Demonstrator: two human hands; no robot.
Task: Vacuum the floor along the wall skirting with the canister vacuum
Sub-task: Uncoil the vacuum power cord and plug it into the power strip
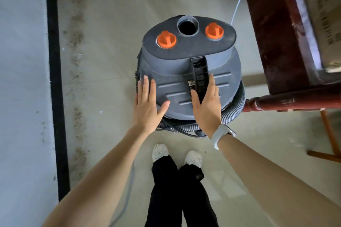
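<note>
A grey canister vacuum with two orange knobs and a round open port on top stands on the floor in front of me. Its ribbed grey hose is coiled around its base. My left hand lies flat on the near left of the lid, fingers straight. My right hand rests flat beside the black handle recess, fingers straight, a white watch on the wrist. The black skirting runs along the pale wall at the left, with a strip of dirt on the floor beside it.
A dark red wooden furniture piece with a cardboard box on it stands close at the right. A thin white cable rises behind the vacuum. A grey cord trails by my feet. Orange wooden legs stand at the right.
</note>
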